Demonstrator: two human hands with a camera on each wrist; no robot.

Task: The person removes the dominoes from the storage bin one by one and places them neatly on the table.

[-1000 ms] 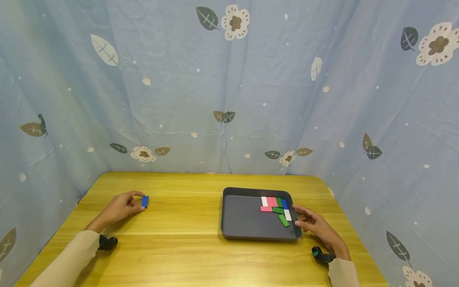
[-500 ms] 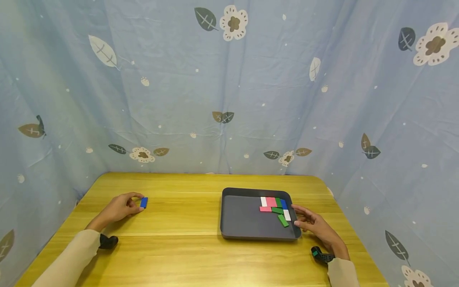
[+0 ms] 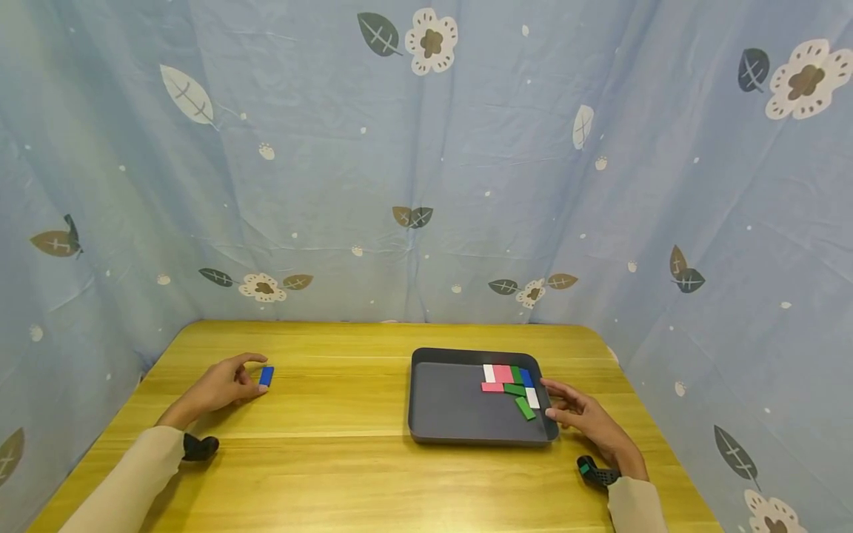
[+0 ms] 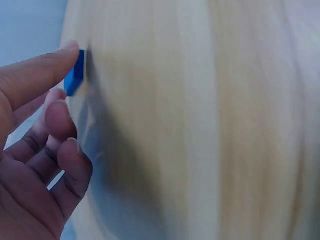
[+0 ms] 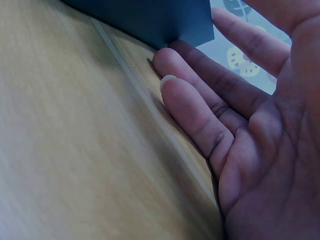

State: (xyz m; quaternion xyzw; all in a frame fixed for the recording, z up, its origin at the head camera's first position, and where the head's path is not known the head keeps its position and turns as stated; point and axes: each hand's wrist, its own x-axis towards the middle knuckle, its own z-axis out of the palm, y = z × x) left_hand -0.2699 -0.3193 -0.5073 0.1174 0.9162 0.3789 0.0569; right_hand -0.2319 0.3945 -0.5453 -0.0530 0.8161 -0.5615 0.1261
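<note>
On the table's left side lies a small blue rectangular block (image 3: 266,376). My left hand (image 3: 220,383) is around it, thumb at the near end and index finger a little off the far end. In the left wrist view the blue block (image 4: 75,75) shows beside the thumb tip, partly covered. To the right stands a shallow dark grey tray (image 3: 443,407) with several flat coloured blocks at its right side. My right hand (image 3: 589,422) rests at the tray's right wall with relaxed fingers. In the right wrist view its fingertips lie by the tray's corner (image 5: 165,22).
Inside the tray are white, pink (image 3: 503,374), green (image 3: 526,408) and blue blocks, most side by side, one green block slanted. The yellow wooden table (image 3: 333,474) ends at a blue floral curtain (image 3: 346,170) behind and on both sides.
My left index finger has parted from the far end of the blue block, which now lies on the table. The right hand and the tray stay put.
</note>
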